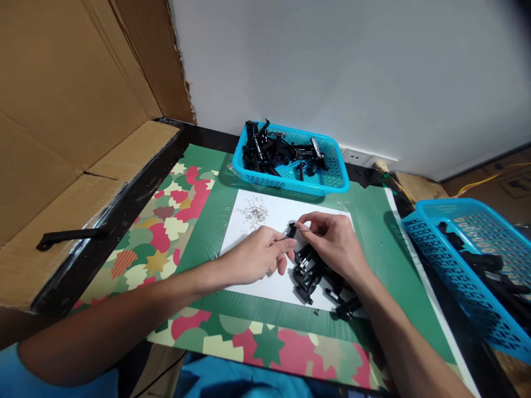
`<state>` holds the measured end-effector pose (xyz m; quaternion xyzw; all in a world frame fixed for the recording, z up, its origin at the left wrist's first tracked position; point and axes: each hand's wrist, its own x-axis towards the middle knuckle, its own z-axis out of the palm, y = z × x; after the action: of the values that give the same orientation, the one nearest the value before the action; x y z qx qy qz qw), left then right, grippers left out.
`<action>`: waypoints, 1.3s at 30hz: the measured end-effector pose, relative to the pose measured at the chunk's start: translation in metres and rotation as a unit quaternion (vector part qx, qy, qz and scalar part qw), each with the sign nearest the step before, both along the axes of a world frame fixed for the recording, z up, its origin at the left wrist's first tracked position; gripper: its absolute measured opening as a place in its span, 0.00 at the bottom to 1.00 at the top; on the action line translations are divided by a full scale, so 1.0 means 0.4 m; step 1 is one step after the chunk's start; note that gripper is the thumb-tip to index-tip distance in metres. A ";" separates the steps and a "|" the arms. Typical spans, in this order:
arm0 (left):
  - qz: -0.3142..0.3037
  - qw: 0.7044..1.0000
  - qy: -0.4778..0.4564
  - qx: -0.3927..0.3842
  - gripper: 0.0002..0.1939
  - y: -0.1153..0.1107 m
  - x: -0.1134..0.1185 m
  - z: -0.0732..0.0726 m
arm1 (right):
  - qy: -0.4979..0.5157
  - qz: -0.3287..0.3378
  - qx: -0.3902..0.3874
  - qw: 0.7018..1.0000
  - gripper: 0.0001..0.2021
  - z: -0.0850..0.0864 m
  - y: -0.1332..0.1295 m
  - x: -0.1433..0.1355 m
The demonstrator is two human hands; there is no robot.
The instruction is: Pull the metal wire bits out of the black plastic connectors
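My left hand (265, 251) is closed around a small black plastic part (291, 229), whose end sticks up past the fingers. Close beside it, my right hand (334, 237) pinches a thin metal tool (307, 230) that looks like tweezers; its tip is at the black part, and whether they touch I cannot tell. On the white sheet (236, 249) under the hands lies a loose pile of tiny bent wire pieces (257, 214), perhaps springs. Below my right hand a heap of black plastic parts (307, 276) covers the sheet's right side, partly hidden by the wrist.
A blue basket (286, 183) with black parts stands at the back by the wall. Another blue basket (452, 276) with black parts is at the right. Cardboard (74, 83) rises on the left, where a black strip-shaped part (72, 236) lies. A wall socket (355, 157) is behind.
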<state>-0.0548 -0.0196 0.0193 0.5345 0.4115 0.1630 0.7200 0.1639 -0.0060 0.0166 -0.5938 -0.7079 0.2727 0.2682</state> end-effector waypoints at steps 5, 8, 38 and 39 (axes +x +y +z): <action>-0.007 1.000 -0.004 -0.002 0.22 0.000 0.001 0.005 | -0.043 0.010 0.014 0.999 0.11 0.004 0.000 0.007; -0.013 1.000 0.005 0.003 0.21 0.000 0.000 0.008 | -0.051 0.017 0.021 0.998 0.11 0.007 0.001 0.013; -0.062 0.996 0.055 0.046 0.26 0.015 -0.017 0.010 | 0.225 -0.035 0.029 0.973 0.17 0.025 0.012 0.017; -0.062 0.996 0.052 0.046 0.26 0.015 -0.017 0.009 | 0.234 -0.037 0.018 0.971 0.17 0.022 0.013 0.011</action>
<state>-0.0615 -0.0138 0.0231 0.5993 0.4066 0.1082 0.6810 0.1685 -0.0006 0.0256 -0.5342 -0.6078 0.3813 0.4470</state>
